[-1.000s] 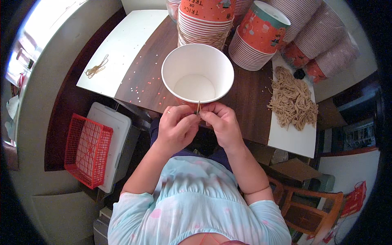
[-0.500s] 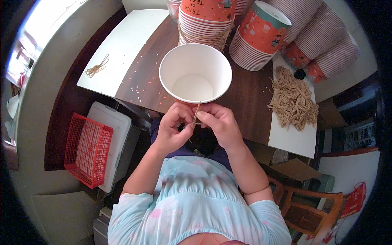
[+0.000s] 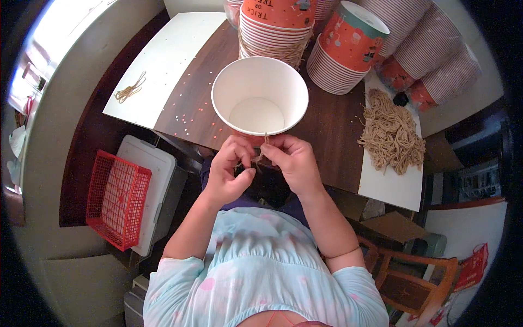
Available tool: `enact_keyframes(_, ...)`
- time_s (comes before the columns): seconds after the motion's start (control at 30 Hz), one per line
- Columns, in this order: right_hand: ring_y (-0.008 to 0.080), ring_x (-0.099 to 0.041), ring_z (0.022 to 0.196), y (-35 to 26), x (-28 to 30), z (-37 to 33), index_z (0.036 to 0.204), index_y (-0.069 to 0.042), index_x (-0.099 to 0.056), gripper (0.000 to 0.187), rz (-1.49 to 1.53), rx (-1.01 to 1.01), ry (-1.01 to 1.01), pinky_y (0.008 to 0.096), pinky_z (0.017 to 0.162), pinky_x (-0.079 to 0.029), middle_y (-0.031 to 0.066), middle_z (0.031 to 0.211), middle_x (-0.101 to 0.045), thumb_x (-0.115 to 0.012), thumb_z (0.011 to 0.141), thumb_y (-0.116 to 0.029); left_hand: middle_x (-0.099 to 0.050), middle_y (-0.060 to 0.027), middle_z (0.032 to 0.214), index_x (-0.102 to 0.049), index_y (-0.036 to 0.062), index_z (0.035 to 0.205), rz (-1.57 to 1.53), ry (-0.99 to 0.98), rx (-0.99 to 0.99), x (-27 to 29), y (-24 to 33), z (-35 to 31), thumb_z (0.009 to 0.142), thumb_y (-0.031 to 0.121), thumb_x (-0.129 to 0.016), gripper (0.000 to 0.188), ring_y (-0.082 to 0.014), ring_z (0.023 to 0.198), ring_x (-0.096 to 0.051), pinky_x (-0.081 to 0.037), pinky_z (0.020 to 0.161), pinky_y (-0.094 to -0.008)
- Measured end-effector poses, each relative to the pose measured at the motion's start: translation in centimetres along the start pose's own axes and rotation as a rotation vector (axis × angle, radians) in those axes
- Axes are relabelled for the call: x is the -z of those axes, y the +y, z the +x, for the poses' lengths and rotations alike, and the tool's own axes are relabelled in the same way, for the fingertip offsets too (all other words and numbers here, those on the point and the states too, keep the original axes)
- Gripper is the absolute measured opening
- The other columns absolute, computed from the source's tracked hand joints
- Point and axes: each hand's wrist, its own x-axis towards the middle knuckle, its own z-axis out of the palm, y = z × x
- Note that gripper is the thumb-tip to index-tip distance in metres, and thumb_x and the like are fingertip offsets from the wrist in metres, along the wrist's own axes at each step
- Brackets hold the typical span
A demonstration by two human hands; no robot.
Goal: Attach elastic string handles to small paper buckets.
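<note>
A large paper bucket [image 3: 260,98], white inside and orange outside, stands at the table's near edge with its mouth tilted toward me. Tan cord [image 3: 266,139] shows at its near rim, running down between my hands. My right hand [image 3: 294,163] pinches the cord between thumb and forefinger just below the rim. My left hand [image 3: 230,171] is beside it, fingers curled, with a thin piece of the cord at its fingertips. How the cord meets the bucket wall is hidden by my fingers.
Stacked orange buckets [image 3: 340,49] stand at the back, one stack with cords on it. A heap of tan cords [image 3: 392,131] lies on the right; a small bundle of cord [image 3: 131,88] lies far left. A red basket [image 3: 119,199] rests on a lidded bin. Small dots speckle the table.
My left hand has opened its thumb and fingers slightly and drawn a little left from the right hand. The cord between them has shifted; the bucket has barely moved.
</note>
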Motion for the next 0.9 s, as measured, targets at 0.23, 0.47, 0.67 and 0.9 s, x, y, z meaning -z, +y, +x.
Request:
enact_keyframes(0.23,0.0068,-0.058,0.07,-0.1,0.2,0.1,0.085,0.001,-0.066,0.011,0.055,-0.037,0.021,0.022,0.065,-0.048,0.002,0.078,-0.065,-0.066,0.083,-0.009,-0.055,-0.0117,0.096,-0.057,0.0046,0.092,0.467,0.133,-0.154,-0.9,1.3,0.5,0.065,0.0,-0.071,0.032,-0.0209,0.078,-0.058,-0.047,0.067,-0.0312)
enact_keyframes(0.47,0.0064,-0.057,0.069,0.7,0.4,0.3,0.086,0.0,-0.067,0.011,0.03,0.037,0.075,0.0227,0.064,-0.048,0.0019,0.078,-0.065,-0.067,0.083,-0.01,-0.057,-0.0092,0.086,-0.06,0.0042,0.083,0.543,0.094,-0.195,-0.8,0.8,-0.3,0.07,-0.002,-0.069,0.016,-0.0238,0.072,-0.058,-0.048,0.066,-0.0323)
enact_keyframes(0.67,0.0036,-0.054,0.07,-0.1,-0.4,0.0,0.083,-0.001,-0.063,0.006,-0.155,0.056,0.103,0.0195,0.064,-0.045,-0.0008,0.079,-0.062,-0.065,0.084,-0.006,-0.054,-0.0103,0.089,-0.056,0.0026,0.078,0.164,0.011,-0.062,0.4,0.6,-1.5,0.071,0.002,-0.068,0.014,-0.0188,0.08,-0.056,-0.045,0.069,-0.0275)
enact_keyframes(0.9,0.0063,-0.058,0.071,0.0,0.1,-0.1,0.087,0.001,-0.067,0.012,-0.119,0.042,0.038,0.0235,0.065,-0.048,0.0021,0.078,-0.067,-0.066,0.083,-0.01,-0.055,-0.0032,0.1,-0.053,-0.0016,0.109,-0.423,0.18,0.332,-1.0,0.7,-1.9,0.084,0.009,-0.066,0.03,-0.0076,0.086,-0.053,-0.045,0.075,-0.0212)
